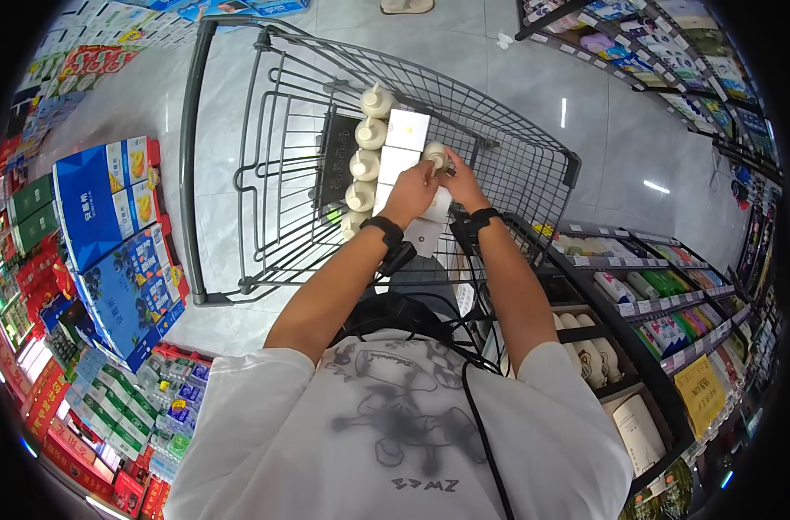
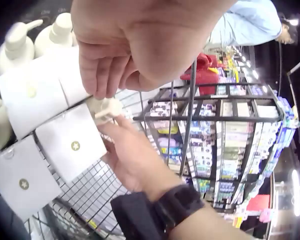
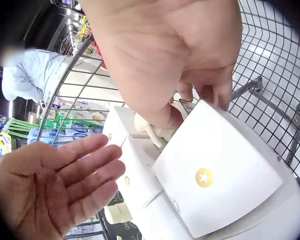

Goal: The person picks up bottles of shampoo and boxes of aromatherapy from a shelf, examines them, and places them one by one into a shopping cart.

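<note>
A cream pump bottle [image 1: 436, 155] stands among white boxes [image 1: 408, 131] inside a shopping cart. My right hand [image 1: 466, 185] has its fingers and thumb round this bottle near the top; in the right wrist view a box [image 3: 215, 170] partly hides those fingers. Close to the same bottle, my left hand [image 1: 411, 196] is over the boxes, its fingers extended and palm visible in the right wrist view [image 3: 65, 185]. Several more cream pump bottles [image 1: 365, 165] form a row beside the boxes. Gold star stickers mark some boxes [image 2: 71, 142].
The metal cart [image 1: 202, 165] surrounds the goods, with a dark lettered board [image 1: 337, 165] along the bottle row. Stacked blue cartons [image 1: 91, 204] stand left of the cart. Shelves of packaged goods [image 1: 651, 286] are at the right. A person in light blue [image 2: 247, 25] is beyond the cart.
</note>
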A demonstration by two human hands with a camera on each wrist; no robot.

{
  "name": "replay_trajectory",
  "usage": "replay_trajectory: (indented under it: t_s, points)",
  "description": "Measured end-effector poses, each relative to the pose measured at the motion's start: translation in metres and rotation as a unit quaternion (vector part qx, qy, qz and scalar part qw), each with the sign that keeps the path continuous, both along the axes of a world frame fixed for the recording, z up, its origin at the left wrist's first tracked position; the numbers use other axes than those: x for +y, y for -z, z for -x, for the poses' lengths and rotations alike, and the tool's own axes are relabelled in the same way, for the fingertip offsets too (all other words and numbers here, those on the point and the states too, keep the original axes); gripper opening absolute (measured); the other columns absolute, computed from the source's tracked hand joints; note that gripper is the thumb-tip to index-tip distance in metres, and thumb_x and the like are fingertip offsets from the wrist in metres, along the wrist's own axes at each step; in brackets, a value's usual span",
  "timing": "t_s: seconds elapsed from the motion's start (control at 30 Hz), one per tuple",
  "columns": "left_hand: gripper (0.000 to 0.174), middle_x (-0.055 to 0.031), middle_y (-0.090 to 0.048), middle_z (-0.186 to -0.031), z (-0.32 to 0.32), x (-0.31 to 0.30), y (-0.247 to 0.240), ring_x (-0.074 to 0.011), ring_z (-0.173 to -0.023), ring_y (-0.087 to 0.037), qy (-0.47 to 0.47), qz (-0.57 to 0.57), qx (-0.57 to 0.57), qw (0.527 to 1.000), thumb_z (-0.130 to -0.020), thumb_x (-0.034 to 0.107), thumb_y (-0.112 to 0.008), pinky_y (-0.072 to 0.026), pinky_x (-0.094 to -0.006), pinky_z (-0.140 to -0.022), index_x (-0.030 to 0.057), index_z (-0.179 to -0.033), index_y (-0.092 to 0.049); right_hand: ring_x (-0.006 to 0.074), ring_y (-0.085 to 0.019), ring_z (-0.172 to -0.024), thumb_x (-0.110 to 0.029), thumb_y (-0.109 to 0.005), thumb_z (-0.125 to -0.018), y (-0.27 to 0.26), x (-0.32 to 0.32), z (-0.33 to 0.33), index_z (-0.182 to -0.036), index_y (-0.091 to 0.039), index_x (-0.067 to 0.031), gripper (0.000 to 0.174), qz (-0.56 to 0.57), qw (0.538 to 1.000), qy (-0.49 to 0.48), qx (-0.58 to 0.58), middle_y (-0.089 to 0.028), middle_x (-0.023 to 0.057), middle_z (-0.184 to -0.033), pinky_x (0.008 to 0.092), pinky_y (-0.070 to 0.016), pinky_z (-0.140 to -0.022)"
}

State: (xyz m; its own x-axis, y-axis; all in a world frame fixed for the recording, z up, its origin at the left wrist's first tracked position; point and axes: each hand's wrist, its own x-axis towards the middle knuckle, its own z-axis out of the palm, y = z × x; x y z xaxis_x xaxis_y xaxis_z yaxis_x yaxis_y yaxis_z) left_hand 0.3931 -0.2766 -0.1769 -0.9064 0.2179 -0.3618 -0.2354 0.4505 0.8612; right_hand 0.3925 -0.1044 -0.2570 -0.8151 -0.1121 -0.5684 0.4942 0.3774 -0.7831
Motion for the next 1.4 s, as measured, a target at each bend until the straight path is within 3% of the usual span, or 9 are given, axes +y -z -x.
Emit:
replay_trajectory:
  t_s: [0.17, 0.2, 0.3, 0.5, 0.57, 0.83, 0.9, 1.17, 1.4]
  points:
    - [0.030, -0.0131, -0.073, -0.106, 0.010, -0.054, -0.012, -0.0193, -0.092, -0.070, -0.063, -0.133, -0.162, 0.976, -0.096, 0.012, -0.056, -0.0537, -0.0294, -0.082, -0.0012, -0.122, -0.063, 0.0281, -0.064, -0.121, -0.008, -0.067, -0.089, 0.005, 0.005, -0.003, -0.149, -0.044, -0.0062, 0.064, -0.017, 0.999, 0.023, 0.020, -0.061, 0.0193, -0.136, 0.0372, -0.0515, -0.097]
    - [0.029, -0.0102, -0.072, -0.105, 0.010, -0.066, -0.024, -0.0147, -0.091, -0.068, -0.072, -0.161, -0.177, 0.968, -0.098, 0.013, -0.055, -0.0527, -0.0264, -0.081, -0.0019, -0.122, -0.064, 0.0265, -0.068, -0.109, -0.013, -0.064, -0.090, 0.002, 0.006, -0.003, -0.140, -0.054, -0.0066, 0.051, -0.078, 0.995, 0.050, 0.022, -0.066, 0.0156, -0.129, 0.0360, -0.0528, -0.091]
    - [0.029, -0.0096, -0.072, -0.104, 0.008, -0.101, -0.052, -0.0147, -0.091, -0.068, -0.073, -0.177, -0.190, 0.963, -0.098, 0.013, -0.054, -0.0530, -0.0270, -0.082, -0.0003, -0.122, -0.064, 0.0256, -0.070, -0.096, -0.018, -0.064, -0.091, 0.019, 0.029, -0.014, -0.131, -0.061, -0.0040, 0.042, -0.112, 0.989, 0.074, 0.056, -0.070, 0.0145, -0.115, 0.0347, -0.0532, -0.087]
    - [0.026, -0.0050, -0.071, -0.101, -0.029, -0.151, -0.097, -0.0109, -0.087, -0.065, -0.043, -0.224, -0.222, 0.948, -0.104, 0.017, -0.054, -0.0528, -0.0254, -0.081, -0.0003, -0.120, -0.065, 0.0187, -0.068, -0.082, -0.018, -0.065, -0.090, -0.049, 0.038, -0.058, -0.115, -0.068, 0.0023, 0.033, -0.066, 0.977, 0.192, -0.059, -0.072, 0.0093, -0.091, 0.0307, -0.0527, -0.077]
    - [0.028, -0.0025, -0.071, -0.107, -0.043, -0.163, -0.110, -0.0100, -0.095, -0.065, 0.021, -0.199, -0.258, 0.945, -0.106, 0.021, -0.049, -0.0526, -0.0244, -0.084, 0.0068, -0.123, -0.065, 0.0164, -0.069, -0.087, -0.019, -0.066, -0.090, -0.084, 0.030, -0.090, -0.117, -0.066, -0.0012, 0.033, -0.021, 0.973, 0.217, -0.071, -0.071, 0.0064, -0.098, 0.0284, -0.0524, -0.075]
    - [0.029, -0.0039, -0.071, -0.110, -0.079, -0.185, -0.163, -0.0117, -0.093, -0.068, 0.207, -0.198, -0.311, 0.907, -0.104, 0.019, -0.050, -0.0535, -0.0252, -0.084, 0.0057, -0.127, -0.064, 0.0121, -0.069, -0.089, -0.027, -0.067, -0.096, -0.153, -0.022, -0.282, -0.122, -0.065, -0.0074, 0.033, 0.041, 0.942, 0.329, -0.053, -0.072, 0.0021, -0.104, 0.0271, -0.0537, -0.077]
    - [0.029, -0.0038, -0.071, -0.110, -0.076, -0.186, -0.155, -0.0124, -0.093, -0.068, 0.230, -0.202, -0.327, 0.894, -0.104, 0.018, -0.050, -0.0535, -0.0254, -0.084, 0.0047, -0.126, -0.064, 0.0130, -0.068, -0.087, -0.029, -0.067, -0.096, -0.131, -0.027, -0.343, -0.122, -0.065, -0.0069, 0.034, 0.066, 0.921, 0.380, -0.053, -0.072, 0.0031, -0.104, 0.0276, -0.0539, -0.076]
    - [0.032, -0.0061, -0.069, -0.108, -0.126, -0.129, -0.144, -0.0146, -0.092, -0.067, 0.322, -0.141, -0.327, 0.877, -0.097, 0.016, -0.053, -0.0533, -0.0272, -0.081, 0.0044, -0.126, -0.062, 0.0167, -0.069, -0.094, -0.029, -0.062, -0.099, -0.203, -0.127, -0.559, -0.127, -0.063, -0.0070, 0.036, 0.029, 0.798, 0.596, -0.079, -0.072, 0.0062, -0.109, 0.0309, -0.0545, -0.081]
    - [0.034, -0.0102, -0.067, -0.122, -0.285, -0.013, -0.168, -0.0193, -0.110, -0.064, 0.570, -0.131, -0.292, 0.757, -0.102, 0.021, -0.052, -0.0516, -0.0314, -0.093, 0.0063, -0.131, -0.060, 0.0185, -0.069, -0.101, -0.032, -0.058, -0.101, -0.233, -0.173, -0.658, -0.123, -0.064, -0.0046, 0.035, 0.052, 0.664, 0.746, -0.006, -0.071, 0.0083, -0.113, 0.0339, -0.0550, -0.088]
